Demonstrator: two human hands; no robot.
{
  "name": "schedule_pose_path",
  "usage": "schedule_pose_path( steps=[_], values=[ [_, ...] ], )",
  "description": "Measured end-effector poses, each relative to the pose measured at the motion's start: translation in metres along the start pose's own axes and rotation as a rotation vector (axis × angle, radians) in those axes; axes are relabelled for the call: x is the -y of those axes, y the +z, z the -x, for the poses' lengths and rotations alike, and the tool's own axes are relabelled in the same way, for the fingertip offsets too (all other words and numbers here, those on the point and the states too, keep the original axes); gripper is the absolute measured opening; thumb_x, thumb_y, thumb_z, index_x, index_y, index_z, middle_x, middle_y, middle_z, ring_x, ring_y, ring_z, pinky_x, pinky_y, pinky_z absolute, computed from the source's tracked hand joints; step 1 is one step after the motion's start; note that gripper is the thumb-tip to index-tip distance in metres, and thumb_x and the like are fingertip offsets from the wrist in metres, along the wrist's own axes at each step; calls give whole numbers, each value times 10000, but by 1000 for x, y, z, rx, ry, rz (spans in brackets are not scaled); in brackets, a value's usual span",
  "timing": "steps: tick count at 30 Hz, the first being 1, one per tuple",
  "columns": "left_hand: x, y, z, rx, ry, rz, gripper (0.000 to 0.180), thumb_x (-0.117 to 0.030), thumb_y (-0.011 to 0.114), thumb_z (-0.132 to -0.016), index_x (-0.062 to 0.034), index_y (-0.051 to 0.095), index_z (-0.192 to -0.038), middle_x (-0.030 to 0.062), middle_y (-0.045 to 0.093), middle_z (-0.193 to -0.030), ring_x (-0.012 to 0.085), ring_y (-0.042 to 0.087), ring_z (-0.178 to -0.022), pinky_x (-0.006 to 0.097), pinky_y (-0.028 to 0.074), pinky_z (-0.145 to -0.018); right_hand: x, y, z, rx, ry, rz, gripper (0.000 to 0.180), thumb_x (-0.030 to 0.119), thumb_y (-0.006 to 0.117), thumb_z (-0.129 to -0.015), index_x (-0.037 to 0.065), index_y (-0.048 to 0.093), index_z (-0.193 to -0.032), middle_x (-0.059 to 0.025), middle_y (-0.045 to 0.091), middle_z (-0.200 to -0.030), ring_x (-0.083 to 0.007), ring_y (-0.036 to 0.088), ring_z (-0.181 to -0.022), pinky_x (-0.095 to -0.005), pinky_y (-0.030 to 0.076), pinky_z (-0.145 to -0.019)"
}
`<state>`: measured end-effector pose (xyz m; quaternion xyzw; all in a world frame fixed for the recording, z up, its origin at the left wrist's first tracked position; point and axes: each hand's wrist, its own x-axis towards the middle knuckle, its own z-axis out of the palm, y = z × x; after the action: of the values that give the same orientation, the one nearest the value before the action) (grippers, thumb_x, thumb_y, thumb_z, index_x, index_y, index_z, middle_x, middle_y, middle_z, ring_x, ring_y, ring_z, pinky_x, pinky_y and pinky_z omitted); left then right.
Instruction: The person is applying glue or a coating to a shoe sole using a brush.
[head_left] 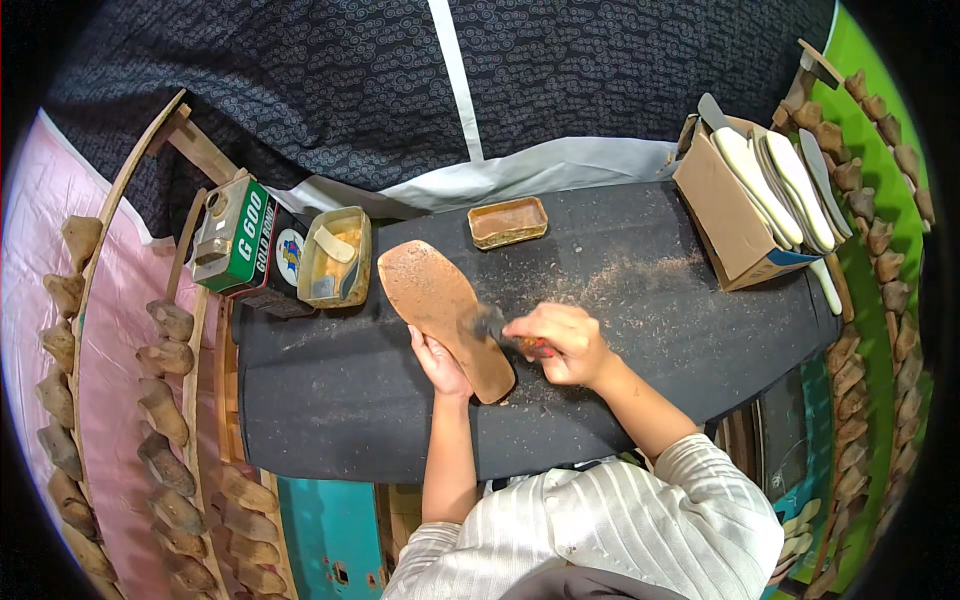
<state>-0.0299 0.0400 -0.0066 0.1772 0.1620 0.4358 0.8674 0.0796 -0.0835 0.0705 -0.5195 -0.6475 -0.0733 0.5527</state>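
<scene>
A brown shoe sole, broad at the far end and narrower near me, lies tilted over the table with a roughened, speckled face up. My left hand grips its near left edge, with the fingers partly hidden beneath it. In my right hand is a small tool with a reddish handle. Its dark head is smeared by motion and lies over the sole's right edge, so its exact kind does not show. The fingers of that hand are wrapped round the handle.
Brown crumbs litter the black-covered table. A metal can and a glue tub with a pale spreader stand back left. Behind the sole sits a shallow tray. A cardboard box holds pale soles. Racks of wooden shoe lasts flank both sides.
</scene>
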Motion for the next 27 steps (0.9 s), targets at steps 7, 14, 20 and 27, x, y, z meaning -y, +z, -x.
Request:
schedule_pose_path(
  steps=[7, 14, 20, 27],
  values=[
    [-13, -2, 4, 194, -46, -241, 702, -613, 217, -866, -75, 337, -1300, 158, 556, -1081, 389, 602, -851, 438, 532, -673, 8, -15, -3, 55, 287, -168, 426, -120, 400, -537, 16, 640, -861, -88, 624, -756, -141, 607, -601, -257, 523, -577],
    [-10, -11, 0, 302, -91, -139, 671, -555, 198, -879, -43, 388, -1268, 158, 558, -1091, 392, 601, -854, 428, 524, -699, -68, -24, -32, -295, 316, 149, 313, -134, 429, -726, 14, 610, -934, -103, 632, -816, -153, 620, -671, -248, 501, -619],
    [-9, 0, 3, 261, -92, -189, 638, -517, 202, -907, -16, 362, -1268, 159, 569, -1061, 377, 604, -887, 416, 507, -730, -135, -6, -30, -94, 352, 259, 250, -124, 443, -718, 14, 557, -893, -152, 607, -793, -286, 630, -744, -341, 499, -679],
    [-12, 1, 3, 258, -78, -146, 619, -497, 212, -918, -20, 351, -1288, 160, 548, -1125, 372, 584, -962, 421, 492, -793, -148, 2, -23, -111, 359, 254, 320, -138, 456, -720, 26, 578, -965, -145, 608, -817, -284, 624, -757, -321, 494, -672]
  ],
)
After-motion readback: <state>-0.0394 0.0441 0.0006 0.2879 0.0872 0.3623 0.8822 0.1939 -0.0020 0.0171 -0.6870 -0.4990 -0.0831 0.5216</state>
